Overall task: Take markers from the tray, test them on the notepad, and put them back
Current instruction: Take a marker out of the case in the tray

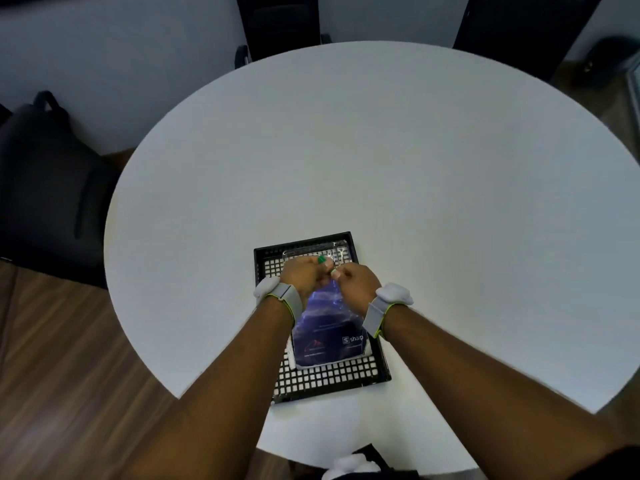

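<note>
A black mesh tray (375,374) sits on the round white table (381,161) near its front edge. A notepad with a dark blue cover (327,336) lies closed in the tray. Over the tray's far half, my left hand (304,273) and my right hand (358,280) meet, both closed on a green marker (322,260). The left fingers hold the green end, and the right fingers pinch the part beside it. A clear plastic marker case (337,252) lies at the tray's far end, partly hidden by my hands.
Dark office chairs stand around the table: one at the left (52,188), one at the far side (280,26). Wooden floor shows at the lower left. Grey bands wrap both wrists.
</note>
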Available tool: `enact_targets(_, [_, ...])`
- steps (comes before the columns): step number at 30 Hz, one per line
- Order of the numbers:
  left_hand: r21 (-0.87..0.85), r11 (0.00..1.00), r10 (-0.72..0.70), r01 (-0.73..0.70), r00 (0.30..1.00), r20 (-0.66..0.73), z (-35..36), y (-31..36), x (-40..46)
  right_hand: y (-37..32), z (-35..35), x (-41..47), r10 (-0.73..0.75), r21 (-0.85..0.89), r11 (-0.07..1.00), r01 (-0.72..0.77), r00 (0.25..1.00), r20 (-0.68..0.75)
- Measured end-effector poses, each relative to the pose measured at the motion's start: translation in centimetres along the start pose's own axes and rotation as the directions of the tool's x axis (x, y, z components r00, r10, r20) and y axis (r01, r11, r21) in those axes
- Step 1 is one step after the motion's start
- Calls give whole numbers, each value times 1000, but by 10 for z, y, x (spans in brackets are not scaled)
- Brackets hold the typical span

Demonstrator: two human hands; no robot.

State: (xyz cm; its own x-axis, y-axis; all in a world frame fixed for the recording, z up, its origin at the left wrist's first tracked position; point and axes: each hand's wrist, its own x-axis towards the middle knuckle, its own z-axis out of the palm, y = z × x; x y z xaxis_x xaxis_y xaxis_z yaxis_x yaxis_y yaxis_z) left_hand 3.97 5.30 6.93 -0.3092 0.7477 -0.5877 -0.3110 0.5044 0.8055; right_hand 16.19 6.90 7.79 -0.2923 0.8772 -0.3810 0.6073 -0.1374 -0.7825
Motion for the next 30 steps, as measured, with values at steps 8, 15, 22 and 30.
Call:
enact_targets(8, [91, 993, 89, -79, 990, -112, 20, -13, 3, 18, -5, -4, 83, 120, 990, -81, 996, -17])
enact_targets(15, [93, 985, 153, -143, 982, -113, 28, -16, 0, 42, -8, 6, 96, 28, 995, -95, 995, -41])
enact_targets(22, [193, 972, 165, -135, 975, -150, 51, -33, 13, 71, -29, 1, 230, 597, 776, -204, 973, 34])
enact_targets(30, [778, 611, 171, -147, 984, 51, 94, -44, 58, 120, -59, 8, 342, 814, 500, -297, 931, 129])
